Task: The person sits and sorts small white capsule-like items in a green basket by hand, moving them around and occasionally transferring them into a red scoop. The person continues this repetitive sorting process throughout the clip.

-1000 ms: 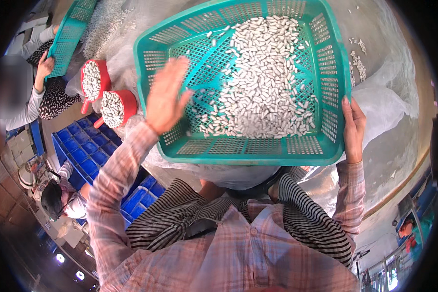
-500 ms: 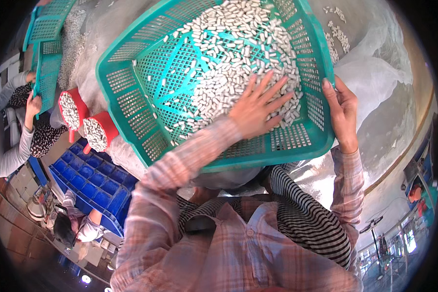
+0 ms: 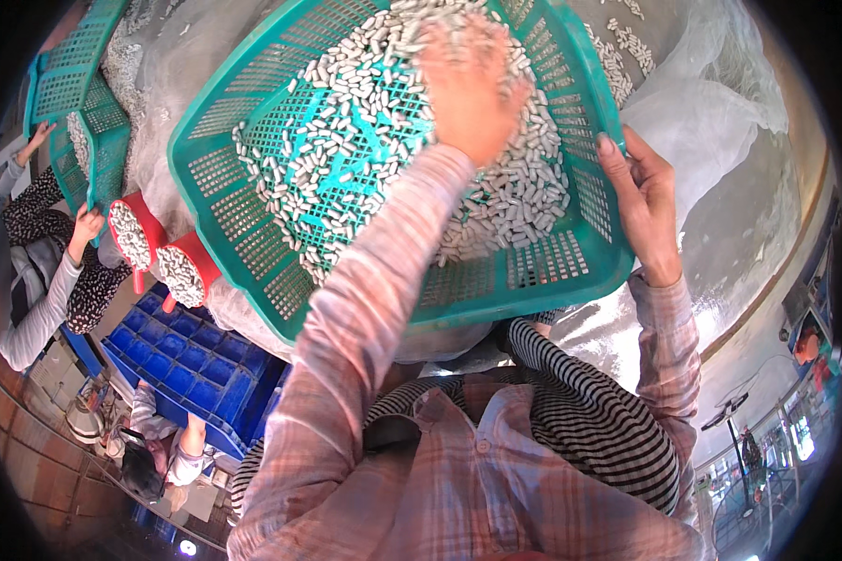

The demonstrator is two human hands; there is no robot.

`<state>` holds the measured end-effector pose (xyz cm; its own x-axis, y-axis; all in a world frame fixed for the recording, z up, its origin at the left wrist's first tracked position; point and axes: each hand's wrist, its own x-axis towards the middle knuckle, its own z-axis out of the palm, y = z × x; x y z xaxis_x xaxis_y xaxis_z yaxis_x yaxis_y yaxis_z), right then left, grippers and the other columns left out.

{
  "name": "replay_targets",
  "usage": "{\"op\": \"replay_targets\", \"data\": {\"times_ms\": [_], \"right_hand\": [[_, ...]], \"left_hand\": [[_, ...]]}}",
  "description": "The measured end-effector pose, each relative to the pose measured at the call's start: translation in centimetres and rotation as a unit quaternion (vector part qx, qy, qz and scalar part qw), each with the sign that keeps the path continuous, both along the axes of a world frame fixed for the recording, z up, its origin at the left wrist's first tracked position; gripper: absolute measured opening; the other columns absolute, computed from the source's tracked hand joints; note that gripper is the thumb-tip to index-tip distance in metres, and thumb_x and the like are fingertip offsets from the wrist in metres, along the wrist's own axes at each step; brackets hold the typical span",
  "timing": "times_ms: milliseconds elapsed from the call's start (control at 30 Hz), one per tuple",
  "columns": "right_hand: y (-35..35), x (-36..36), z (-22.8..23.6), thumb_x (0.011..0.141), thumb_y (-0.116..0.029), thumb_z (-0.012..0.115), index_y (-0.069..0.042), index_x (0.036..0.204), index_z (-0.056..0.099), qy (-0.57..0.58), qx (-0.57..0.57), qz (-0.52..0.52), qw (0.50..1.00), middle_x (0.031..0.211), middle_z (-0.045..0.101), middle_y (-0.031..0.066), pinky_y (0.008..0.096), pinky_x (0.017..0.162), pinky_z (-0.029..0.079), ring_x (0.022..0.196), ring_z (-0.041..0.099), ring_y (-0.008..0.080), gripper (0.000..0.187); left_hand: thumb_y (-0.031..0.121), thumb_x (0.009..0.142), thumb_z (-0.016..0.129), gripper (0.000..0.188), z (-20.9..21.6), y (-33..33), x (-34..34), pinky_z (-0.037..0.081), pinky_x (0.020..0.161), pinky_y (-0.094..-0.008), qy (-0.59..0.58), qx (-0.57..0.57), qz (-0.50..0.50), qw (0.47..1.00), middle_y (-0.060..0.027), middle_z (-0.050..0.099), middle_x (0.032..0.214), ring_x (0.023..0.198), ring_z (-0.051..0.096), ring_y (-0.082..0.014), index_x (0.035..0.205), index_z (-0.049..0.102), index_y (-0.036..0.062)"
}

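Observation:
A teal slotted plastic basket (image 3: pixel 253 196) sits tilted in front of me, holding a heap of small white oblong pieces (image 3: pixel 346 122). My left hand (image 3: pixel 468 84) lies palm-down inside the basket on the pieces, fingers spread, blurred. My right hand (image 3: pixel 641 201) grips the basket's right rim, thumb over the edge. Both arms wear pink plaid sleeves.
Clear plastic sheeting (image 3: pixel 720 140) with more white pieces lies beyond the basket. Two red scoops (image 3: pixel 164 257) full of pieces and a blue compartment tray (image 3: pixel 192 360) are at the left. Another person's hand (image 3: pixel 86 224) holds a second teal basket (image 3: pixel 98 150).
My left hand moved from the basket's left rim into the basket and swept up across the pieces. The basket shifted and tilted; my right hand kept its grip on the rim.

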<state>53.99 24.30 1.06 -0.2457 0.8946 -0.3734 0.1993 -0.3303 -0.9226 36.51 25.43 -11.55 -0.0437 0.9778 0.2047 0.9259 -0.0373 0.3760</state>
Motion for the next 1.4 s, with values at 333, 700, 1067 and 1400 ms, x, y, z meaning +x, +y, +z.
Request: {"op": "replay_targets", "data": {"times_ms": [333, 700, 1067, 1400], "right_hand": [[-3.0, -0.3, 5.4, 0.094, -0.011, 0.058, 0.005, 0.110, 0.062, -0.177, 0.139, 0.029, 0.974, 0.086, 0.063, 0.0008, 0.0187, 0.065, 0.043, 0.073, 0.052, 0.0040, 0.023], [-0.4, 0.8, 0.7, 0.095, -0.017, 0.060, 0.004, 0.108, 0.062, -0.103, 0.076, 0.025, 0.991, 0.084, 0.060, -0.0019, 0.0177, 0.066, 0.040, 0.076, 0.049, 0.0036, 0.025], [-0.9, 1.1, 0.7, 0.095, -0.015, 0.059, 0.006, 0.109, 0.061, -0.092, 0.075, -0.003, 0.993, 0.089, 0.063, 0.0016, 0.0189, 0.070, 0.042, 0.080, 0.051, 0.0051, 0.026], [-1.0, -0.3, 1.0, 0.095, -0.015, 0.058, 0.005, 0.109, 0.061, -0.086, 0.069, 0.018, 0.994, 0.089, 0.063, 0.0013, 0.0191, 0.068, 0.041, 0.078, 0.050, 0.0048, 0.025]], "left_hand": [[0.045, 0.084, 0.058, 0.060, 0.5, -17.1, -11.9, 0.003, 0.106, -0.0706, 0.031, -0.158, -0.259, 0.952, -0.0069, 0.020, 0.156, 0.142, 0.014, -0.0412, 0.140, 0.041, 0.0332], [0.032, 0.071, 0.070, 0.036, 0.0, 3.8, -6.1, 0.031, 0.094, -0.0511, -0.096, 0.150, 0.067, 0.982, -0.0121, 0.052, 0.112, 0.110, 0.040, -0.0344, 0.103, 0.063, 0.0164], [0.031, 0.075, 0.065, 0.045, 0.0, -15.0, -10.7, 0.015, 0.111, -0.0560, 0.007, -0.060, -0.248, 0.967, -0.0021, 0.043, 0.141, 0.134, 0.032, -0.0315, 0.120, 0.060, 0.0293], [0.038, 0.092, 0.049, 0.057, 0.6, -0.1, -3.2, 0.011, 0.112, -0.0595, -0.003, 0.003, 0.028, 1.000, -0.0113, 0.025, 0.154, 0.141, 0.020, -0.0376, 0.144, 0.037, 0.0171]]}}
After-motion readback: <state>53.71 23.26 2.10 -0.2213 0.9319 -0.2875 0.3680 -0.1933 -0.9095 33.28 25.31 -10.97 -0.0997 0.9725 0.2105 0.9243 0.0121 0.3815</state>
